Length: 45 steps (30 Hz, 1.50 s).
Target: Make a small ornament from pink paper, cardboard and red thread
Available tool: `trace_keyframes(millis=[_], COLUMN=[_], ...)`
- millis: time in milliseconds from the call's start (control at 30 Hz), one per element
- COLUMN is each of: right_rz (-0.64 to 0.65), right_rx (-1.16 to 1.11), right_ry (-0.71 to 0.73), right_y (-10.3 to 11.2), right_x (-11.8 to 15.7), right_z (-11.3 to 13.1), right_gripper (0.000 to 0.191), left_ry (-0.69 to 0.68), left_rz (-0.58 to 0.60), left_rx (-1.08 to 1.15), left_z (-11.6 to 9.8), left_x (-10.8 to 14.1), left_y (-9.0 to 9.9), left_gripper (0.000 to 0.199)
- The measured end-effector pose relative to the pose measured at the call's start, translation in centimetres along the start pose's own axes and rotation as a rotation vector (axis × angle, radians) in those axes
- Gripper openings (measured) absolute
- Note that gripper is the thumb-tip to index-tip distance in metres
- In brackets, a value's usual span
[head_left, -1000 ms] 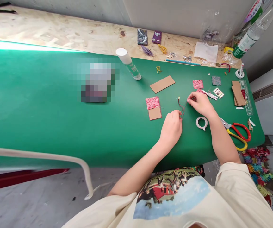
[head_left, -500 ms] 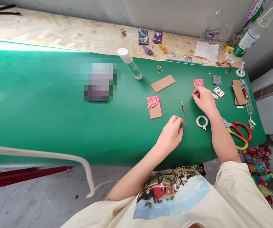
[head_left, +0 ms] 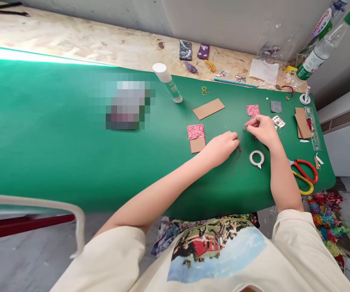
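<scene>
So the right hand (head_left: pixel 261 127) has its thumb and fingertips together, pinched on a thin reddish thread (head_left: pixel 235 161); the left hand (head_left: pixel 223 147) is curled just beside it, fingertips drawn in and apparently nipping the same thread lower down (tiny stuff, so the exact grip is hard to make out); the thread runs between the two hands, then its loose end trails toward the near edge of the green mat (head_left: pixel 132 170). Progress-wise, the thread looks like it's being handled on its own and isn't fixed to any cloth; over past the left wrist, a small cardboard square (head_left: pixel 197 145) has pinkish-red patterned cloth (head_left: pixel 195 132) over its far half, while the near half is bare brown, so that one seems only part covered. Near the right hand there's a matching pink patch (head_left: pixel 253 110), slightly farther off a dull grey-blue patch (head_left: pixel 276 106), both flat and squarish; closer in sits a flat white ring of tape (head_left: pixel 252 159), and the scissors (head_left: pixel 308 165), red and yellow loops, poke out past the forearm. Farther out it's a stiff cardboard strip (head_left: pixel 209 108) and a smooth white-capped glue stick (head_left: pixel 168 81); up on the speckled, rough-looking chipboard (head_left: pixel 101 40), two beaded rectangles (head_left: pixel 185 50) with stringy tassels (head_left: pixel 190 67) look finished.
</scene>
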State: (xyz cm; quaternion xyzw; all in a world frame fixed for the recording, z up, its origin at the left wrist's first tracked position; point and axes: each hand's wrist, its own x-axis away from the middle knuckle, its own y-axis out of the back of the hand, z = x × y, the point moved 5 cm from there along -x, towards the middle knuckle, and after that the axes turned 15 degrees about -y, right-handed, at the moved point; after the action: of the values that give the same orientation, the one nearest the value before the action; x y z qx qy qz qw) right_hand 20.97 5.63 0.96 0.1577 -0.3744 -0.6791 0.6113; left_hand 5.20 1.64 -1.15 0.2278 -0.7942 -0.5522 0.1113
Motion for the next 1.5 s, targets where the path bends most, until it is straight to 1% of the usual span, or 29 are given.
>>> trace_keyframes(millis=[133, 200, 267, 367, 467, 533, 700, 833, 900, 1000, 1100, 1300, 1500], right_rz=[0.023, 0.029, 0.037, 0.061, 0.099, 0.124, 0.133, 0.143, 0.115, 0.036, -0.026, -0.124, -0.198], right_rx=[-0.126, -0.185, -0.228, -0.246, -0.21, -0.173, -0.014, 0.044, 0.123, 0.328, 0.483, 0.616, 0.636], right_ry=[-0.01, -0.009, -0.002, 0.014, 0.037, 0.046, 0.085, 0.116, 0.161, 0.258, 0.311, 0.275, 0.233], right_y=[-0.1, -0.1, -0.1, 0.0, 0.0, 0.0, -0.2, -0.6, -0.7, -1.1, -1.6, -2.2, -1.8], right_x=[-0.2, -0.1, 0.0, 0.3, 0.7, 1.0, 1.5, 1.4, 1.3, 1.1, 0.7, -0.8, -1.9], right_z=[-0.3, -0.3, -0.2, 0.0, 0.4, 0.7, 1.4, 1.5, 1.4, 1.4, 1.2, 1.0, 1.4], right_gripper=[0.009, 0.008, 0.008, 0.007, 0.009, 0.011, 0.014, 0.01, 0.009, 0.007, 0.006, 0.013, 0.019], left_ry=[-0.009, -0.025, -0.03, -0.011, 0.017, 0.036, 0.05, 0.054, 0.055, 0.053, 0.058, 0.089, 0.096], left_rz=[-0.036, -0.065, -0.095, -0.14, -0.176, -0.207, -0.264, -0.29, -0.294, -0.298, -0.317, -0.304, -0.32], left_rx=[-0.031, -0.031, -0.032, -0.036, -0.025, -0.017, 0.002, 0.009, 0.013, 0.024, 0.038, 0.058, 0.087], left_z=[-0.7, -0.3, 0.8, 3.3, 5.7, 6.7, 7.5, 7.8, 8.0, 8.3, 8.5, 8.6, 8.7], left_x=[0.8, 1.2, 1.3, 0.6, -0.3, -0.7, -0.8, -0.6, -0.5, -0.4, -0.3, -0.4, -0.3], left_y=[-1.6, -1.9, -1.9, -1.3, -0.6, -0.3, -0.6, -0.7, -0.7, -0.6, -0.6, -0.5, -0.7], left_gripper=[0.041, 0.043, 0.046, 0.047, 0.047, 0.045, 0.045, 0.049, 0.053, 0.06, 0.062, 0.069, 0.064])
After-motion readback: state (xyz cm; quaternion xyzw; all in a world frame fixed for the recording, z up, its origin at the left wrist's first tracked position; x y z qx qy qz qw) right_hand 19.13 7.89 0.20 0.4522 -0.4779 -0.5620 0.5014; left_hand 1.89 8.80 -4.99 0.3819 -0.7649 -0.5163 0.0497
